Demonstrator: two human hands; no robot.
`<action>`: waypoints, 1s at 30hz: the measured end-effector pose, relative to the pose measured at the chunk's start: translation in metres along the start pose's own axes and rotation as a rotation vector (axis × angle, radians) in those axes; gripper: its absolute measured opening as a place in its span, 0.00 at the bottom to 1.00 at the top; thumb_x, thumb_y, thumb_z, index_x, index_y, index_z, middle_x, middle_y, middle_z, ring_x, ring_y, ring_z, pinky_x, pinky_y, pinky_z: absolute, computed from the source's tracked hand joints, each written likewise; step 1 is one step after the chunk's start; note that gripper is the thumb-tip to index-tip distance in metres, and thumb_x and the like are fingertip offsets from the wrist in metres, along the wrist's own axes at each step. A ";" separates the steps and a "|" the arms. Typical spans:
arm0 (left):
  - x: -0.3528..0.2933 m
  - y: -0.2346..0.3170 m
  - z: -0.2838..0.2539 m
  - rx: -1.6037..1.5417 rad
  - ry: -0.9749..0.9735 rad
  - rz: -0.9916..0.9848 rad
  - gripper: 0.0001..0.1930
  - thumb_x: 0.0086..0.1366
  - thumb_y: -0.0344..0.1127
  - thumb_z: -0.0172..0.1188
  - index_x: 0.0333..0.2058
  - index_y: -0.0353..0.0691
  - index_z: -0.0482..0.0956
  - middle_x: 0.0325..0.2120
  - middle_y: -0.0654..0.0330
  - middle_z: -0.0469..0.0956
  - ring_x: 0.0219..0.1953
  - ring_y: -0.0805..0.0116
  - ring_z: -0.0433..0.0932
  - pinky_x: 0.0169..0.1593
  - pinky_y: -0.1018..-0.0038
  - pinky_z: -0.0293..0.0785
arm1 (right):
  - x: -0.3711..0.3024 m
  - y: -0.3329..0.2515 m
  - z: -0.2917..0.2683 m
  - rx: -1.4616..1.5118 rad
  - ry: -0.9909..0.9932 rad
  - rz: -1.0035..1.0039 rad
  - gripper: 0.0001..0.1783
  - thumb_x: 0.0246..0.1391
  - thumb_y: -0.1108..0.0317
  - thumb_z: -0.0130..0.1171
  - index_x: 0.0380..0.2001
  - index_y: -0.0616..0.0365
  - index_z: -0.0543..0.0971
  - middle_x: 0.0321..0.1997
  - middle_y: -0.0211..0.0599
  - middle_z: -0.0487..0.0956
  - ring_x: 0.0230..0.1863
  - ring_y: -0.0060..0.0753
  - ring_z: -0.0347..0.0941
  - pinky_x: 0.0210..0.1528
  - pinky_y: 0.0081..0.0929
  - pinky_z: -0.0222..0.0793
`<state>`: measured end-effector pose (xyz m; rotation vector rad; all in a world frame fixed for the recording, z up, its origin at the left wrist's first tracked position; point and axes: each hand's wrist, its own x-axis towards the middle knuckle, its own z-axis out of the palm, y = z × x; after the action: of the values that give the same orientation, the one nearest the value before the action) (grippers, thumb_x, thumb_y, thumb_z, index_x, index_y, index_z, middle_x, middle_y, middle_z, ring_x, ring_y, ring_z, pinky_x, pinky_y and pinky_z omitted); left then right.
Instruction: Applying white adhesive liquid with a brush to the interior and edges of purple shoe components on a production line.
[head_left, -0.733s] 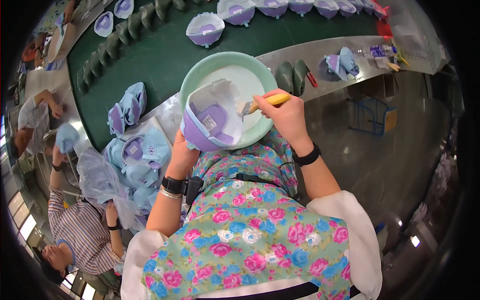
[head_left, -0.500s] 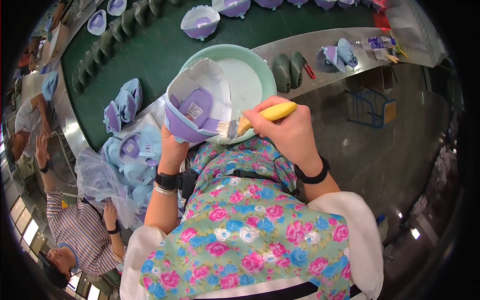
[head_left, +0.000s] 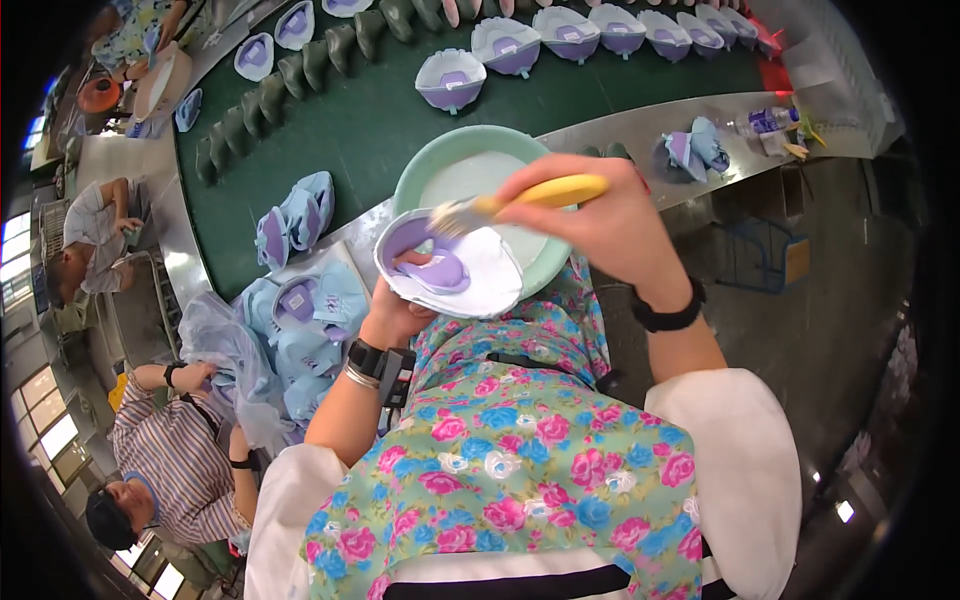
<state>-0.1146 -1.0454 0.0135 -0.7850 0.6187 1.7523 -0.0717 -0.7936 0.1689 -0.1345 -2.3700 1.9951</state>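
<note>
My left hand (head_left: 400, 308) is closed on a lavender shoe upper (head_left: 495, 268) with a white-coated inner edge, its thumb inside the opening. A paintbrush (head_left: 565, 190) with a yellow handle is pinched in my right hand (head_left: 600, 220). Its pale bristles are over the upper's far rim; whether they touch it I cannot tell. Just beyond the upper stands a mint-green basin (head_left: 420, 165) holding white liquid, partly covered by my right hand and the upper.
Several coated uppers (head_left: 505, 45) and dark green shoe lasts (head_left: 270, 100) line the green belt (head_left: 370, 135). Loose blue and lavender uppers (head_left: 305, 355) are heaped at my left beside a plastic bag (head_left: 225, 350). A co-worker in stripes (head_left: 175, 460) is at the left; a stool (head_left: 765, 255) stands right.
The upper has turned and tilted in my left hand, so its white edge now faces me. The brush has moved from its right-hand edge to the far rim. The whole view has shifted.
</note>
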 end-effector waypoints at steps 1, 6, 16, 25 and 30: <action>-0.006 -0.013 0.031 -0.003 0.002 0.000 0.14 0.59 0.39 0.50 0.39 0.37 0.73 0.20 0.60 0.76 0.12 0.70 0.70 0.11 0.80 0.65 | 0.006 -0.002 0.011 0.000 -0.003 0.003 0.05 0.47 0.73 0.64 0.29 0.60 0.81 0.30 0.28 0.80 0.28 0.14 0.72 0.31 0.15 0.67; -0.024 -0.019 0.063 -0.040 0.144 -0.072 0.12 0.59 0.36 0.47 0.35 0.31 0.72 0.15 0.57 0.72 0.06 0.74 0.62 0.09 0.85 0.59 | 0.037 0.018 0.035 -0.015 -0.055 -0.113 0.09 0.40 0.66 0.66 0.26 0.59 0.81 0.22 0.37 0.79 0.23 0.31 0.75 0.30 0.22 0.70; -0.002 0.048 -0.014 0.007 -0.323 -0.104 0.11 0.65 0.39 0.51 0.43 0.45 0.76 0.38 0.62 0.77 0.32 0.70 0.75 0.29 0.77 0.70 | 0.002 0.038 -0.025 -0.198 0.255 0.430 0.10 0.45 0.68 0.63 0.19 0.63 0.76 0.15 0.33 0.75 0.17 0.19 0.71 0.21 0.21 0.64; 0.186 0.199 -0.037 0.258 0.007 0.939 0.14 0.68 0.34 0.47 0.51 0.42 0.65 0.44 0.58 0.73 0.46 0.63 0.74 0.47 0.64 0.75 | -0.003 0.074 -0.003 -0.041 0.435 0.630 0.07 0.50 0.72 0.62 0.22 0.61 0.75 0.16 0.26 0.74 0.18 0.12 0.67 0.20 0.14 0.60; 0.206 0.209 -0.046 0.497 0.298 0.610 0.16 0.65 0.29 0.49 0.51 0.35 0.68 0.42 0.50 0.75 0.48 0.57 0.75 0.47 0.61 0.76 | -0.006 0.084 0.017 -0.017 0.506 0.788 0.08 0.52 0.73 0.59 0.22 0.62 0.73 0.19 0.32 0.74 0.18 0.19 0.69 0.22 0.15 0.64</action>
<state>-0.3489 -1.0150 -0.1665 -0.5325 1.5544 1.8967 -0.0637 -0.7969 0.0836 -1.5673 -2.1464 1.8220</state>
